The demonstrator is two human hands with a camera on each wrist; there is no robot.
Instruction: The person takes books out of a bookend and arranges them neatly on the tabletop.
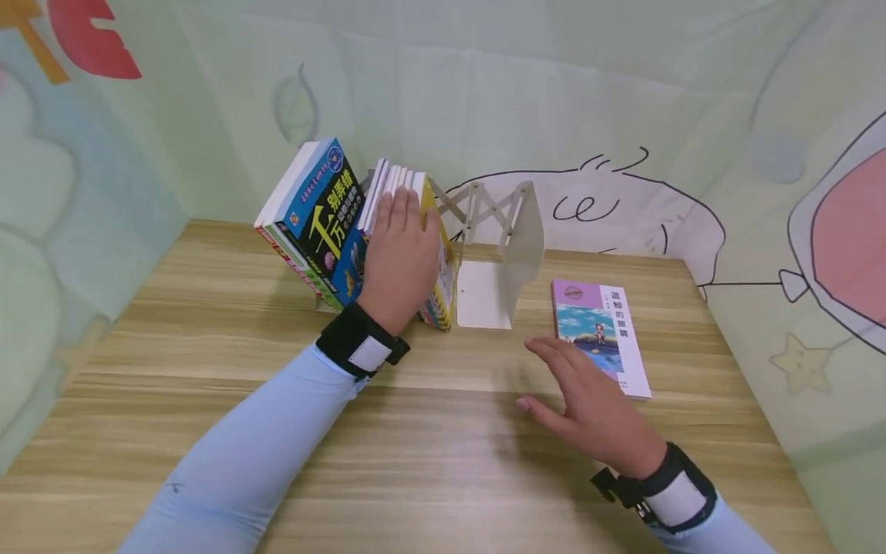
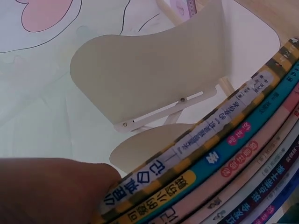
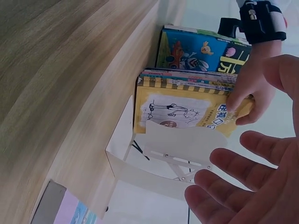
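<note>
A row of thin books [image 2: 219, 163] leans to the left, with a yellow comic-style book [image 3: 177, 112] at its right end. My left hand [image 1: 401, 258] grips the row over its upper part, with digits against the yellow cover. Left of it, thicker books with a blue and black cover [image 1: 325, 223] lean further over. An extendable metal bookend [image 1: 526, 238] with scissor-like bars stands behind and right of the row. My right hand [image 1: 588, 400] hovers with spread fingers over the table, holding nothing, near a flat paperback [image 1: 591, 323] with a pink, white and blue cover.
The wooden table [image 1: 415, 462] meets a printed cloth backdrop [image 1: 554, 92] behind and at both sides. A flat white base plate [image 1: 482, 296] of the bookend lies between the row and its right end panel.
</note>
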